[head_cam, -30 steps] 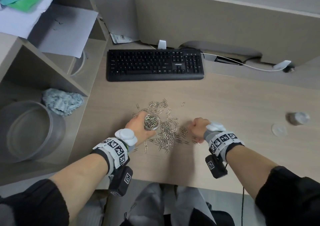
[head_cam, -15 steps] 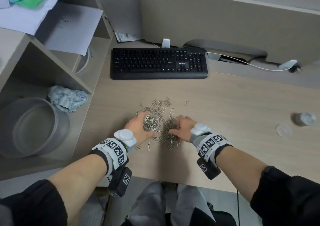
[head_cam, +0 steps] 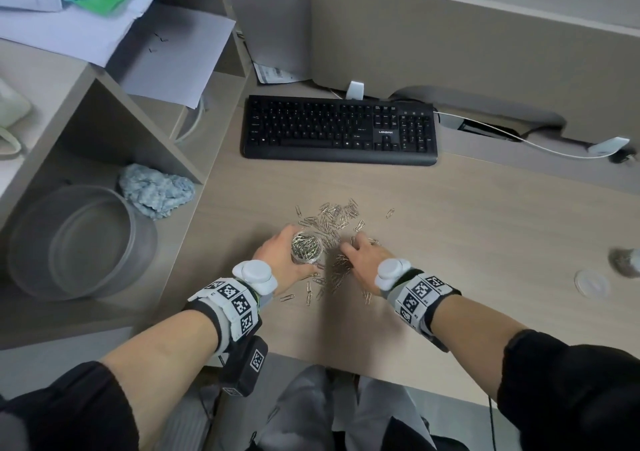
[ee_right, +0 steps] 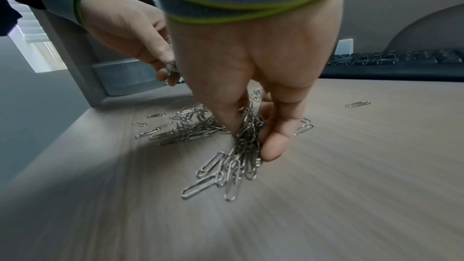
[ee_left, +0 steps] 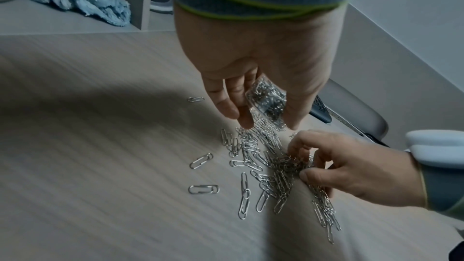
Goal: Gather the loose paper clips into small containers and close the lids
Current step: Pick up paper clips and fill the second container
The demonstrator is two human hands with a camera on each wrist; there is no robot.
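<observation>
A small clear round container partly filled with silver paper clips is held in my left hand, fingers and thumb curled round its wall. Loose paper clips lie scattered on the desk beside and beyond it. My right hand sits just right of the container and pinches a bunch of paper clips between thumb and fingers, the bunch trailing down onto the desk. Far right lie a second small container and a clear round lid.
A black keyboard lies beyond the clips. To the left, a shelf unit holds a large clear tub and a crumpled blue cloth. A white cable runs along the back. The desk's front edge is near my wrists.
My right hand slid left from the clips' right side to the pile beside the container and gathered a bunch in its fingers. The left hand kept holding the container in place.
</observation>
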